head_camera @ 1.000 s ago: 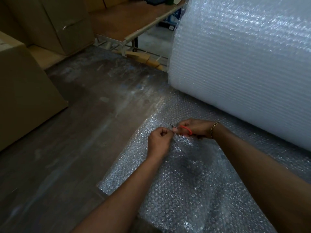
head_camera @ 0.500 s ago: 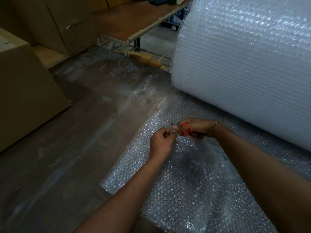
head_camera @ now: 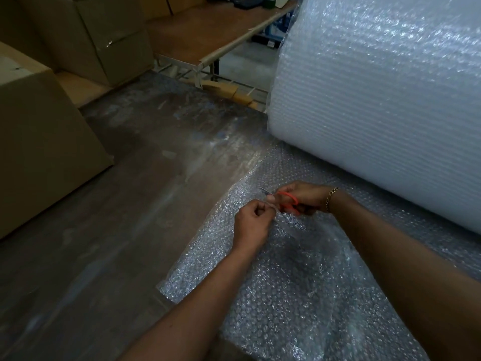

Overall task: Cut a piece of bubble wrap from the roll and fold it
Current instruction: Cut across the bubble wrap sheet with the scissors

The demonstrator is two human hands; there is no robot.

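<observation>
A large white bubble wrap roll (head_camera: pixel 377 100) lies at the right on a dark worn table (head_camera: pixel 117 217). An unrolled sheet of bubble wrap (head_camera: pixel 286 295) spreads from under it toward me. My left hand (head_camera: pixel 252 222) pinches the sheet's raised edge with curled fingers. Right beside it, my right hand (head_camera: pixel 304 196) grips red-handled scissors (head_camera: pixel 287 200), whose short blades point left at the sheet's edge near my left fingers.
A big cardboard box (head_camera: pixel 39 139) stands at the left on the table. More boxes (head_camera: pixel 104 40) sit at the back left. A brown workbench (head_camera: pixel 208 29) lies beyond the table's far edge. Bare tabletop spreads left of the sheet.
Both hands have stayed close together at the sheet's edge, shifting only slightly with the scissors. The camera has drifted a little.
</observation>
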